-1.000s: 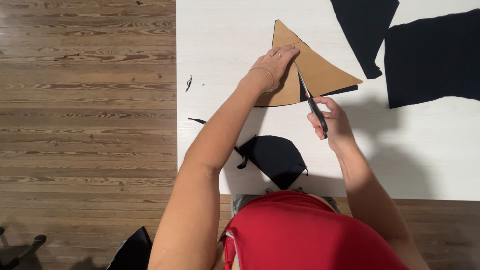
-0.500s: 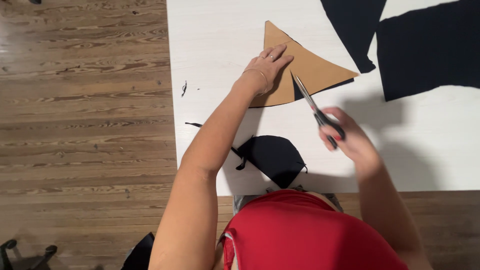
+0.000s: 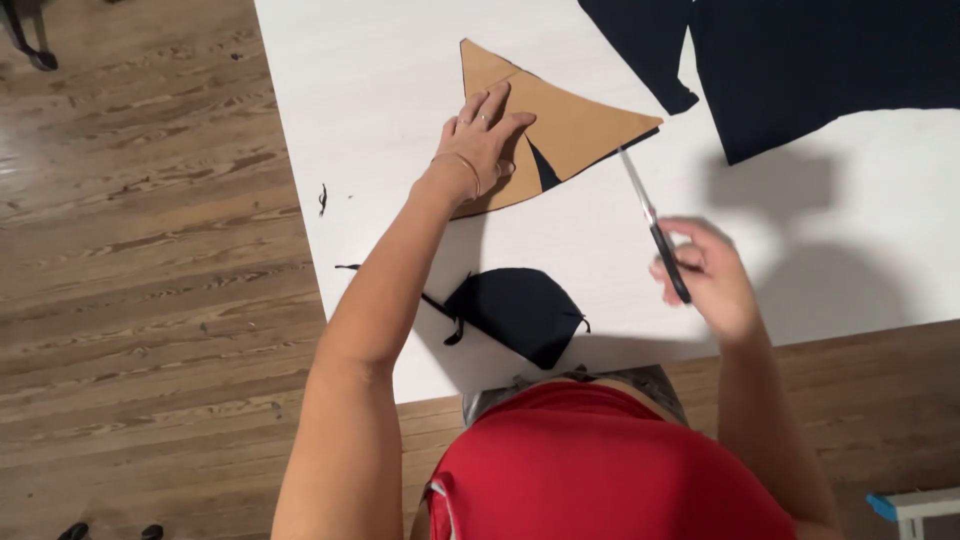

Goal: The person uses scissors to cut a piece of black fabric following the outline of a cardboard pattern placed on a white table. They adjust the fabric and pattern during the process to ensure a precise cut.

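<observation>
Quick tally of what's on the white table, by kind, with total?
Brown paper pattern: 1
Scissors: 1
Large dark fabric pieces: 2
Small dark cut piece: 1
Small dark scraps: 2
Total: 7

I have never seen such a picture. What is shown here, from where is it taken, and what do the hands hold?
There is no machine: a person works with bare hands, and a camera on their head looks down. The left hand presses flat on a brown paper pattern with dark cloth under it. The right hand holds scissors, blades pointing to the pattern's edge. On the white table also lie a small black cloth piece and large black fabric. The floor is wood.
</observation>
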